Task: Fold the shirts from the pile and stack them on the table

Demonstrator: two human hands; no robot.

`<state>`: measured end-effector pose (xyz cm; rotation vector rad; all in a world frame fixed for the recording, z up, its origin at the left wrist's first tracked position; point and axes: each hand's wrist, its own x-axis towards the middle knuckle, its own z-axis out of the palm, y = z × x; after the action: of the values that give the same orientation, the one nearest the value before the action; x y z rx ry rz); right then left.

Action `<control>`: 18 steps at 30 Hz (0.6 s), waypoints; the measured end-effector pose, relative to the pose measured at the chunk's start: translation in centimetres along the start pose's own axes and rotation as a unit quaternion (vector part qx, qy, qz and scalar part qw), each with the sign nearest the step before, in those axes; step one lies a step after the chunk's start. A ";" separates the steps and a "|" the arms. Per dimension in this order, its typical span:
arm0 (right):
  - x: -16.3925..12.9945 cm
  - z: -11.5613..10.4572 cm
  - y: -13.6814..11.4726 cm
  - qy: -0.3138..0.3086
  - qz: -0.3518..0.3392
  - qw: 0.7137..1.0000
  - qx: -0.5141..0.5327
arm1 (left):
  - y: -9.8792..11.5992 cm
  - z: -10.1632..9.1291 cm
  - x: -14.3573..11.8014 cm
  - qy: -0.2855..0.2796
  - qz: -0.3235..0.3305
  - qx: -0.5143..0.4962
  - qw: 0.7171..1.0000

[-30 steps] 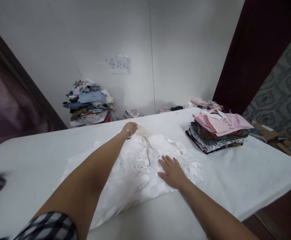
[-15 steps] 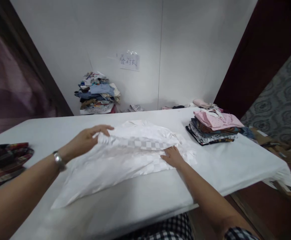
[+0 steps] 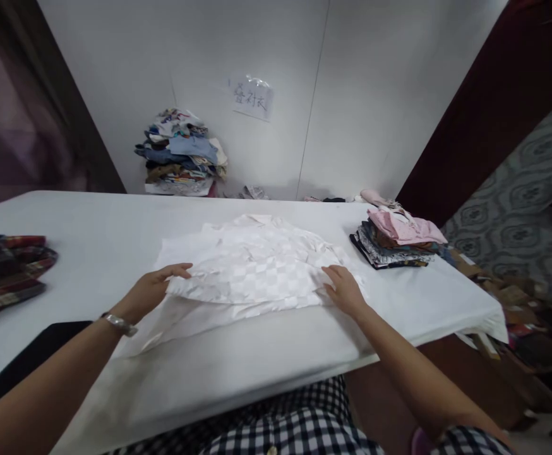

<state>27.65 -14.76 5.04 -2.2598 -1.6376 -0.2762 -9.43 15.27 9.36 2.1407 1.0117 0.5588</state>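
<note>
A white checked shirt (image 3: 261, 272) lies partly folded on the white-covered table (image 3: 276, 347). My left hand (image 3: 150, 291), with a silver bracelet on its wrist, grips the shirt at the left end of a fold. At the right end of that fold, my right hand (image 3: 345, 289) has its fingers closed on the fabric. Between the hands, the fold's edge lies over the shirt's lower layer, which shows below and out to the left.
A neat stack of folded clothes (image 3: 396, 240), pink on top, stands on the right. Against the wall is a tall clothes pile (image 3: 181, 155). A plaid garment (image 3: 11, 272) lies at left, near a flat black object (image 3: 34, 354). Boxes (image 3: 508, 291) sit beyond the right edge.
Both hands have brought the gripped fold toward me and lowered it, so more of the checked fabric lies flat. The view has shifted, and the flat black object now shows at left.
</note>
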 end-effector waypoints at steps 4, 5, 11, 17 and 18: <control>0.6 0.9 1.4 -0.053 0.009 0.998 -0.038 | -0.1 -0.3 0.1 0.003 -0.032 -0.061 0.998; 0.7 1.0 1.7 -0.062 0.009 0.997 -0.033 | -0.3 -0.4 0.0 0.004 -0.037 -0.060 0.997; -0.1 1.1 2.0 -0.028 -0.021 0.999 0.002 | -3.6 -0.5 -1.3 -0.046 0.030 0.127 0.990; -0.4 1.0 1.5 0.017 -0.048 0.998 0.048 | -5.3 -0.7 -2.4 -0.031 0.114 0.244 0.963; -0.2 1.0 1.2 0.051 -0.052 0.996 0.052 | -4.8 -0.6 -2.7 -0.006 0.128 0.250 0.960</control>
<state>28.70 -14.88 3.82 -2.0530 -1.6779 -0.3189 -13.79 15.57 5.96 2.7464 0.9465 0.4391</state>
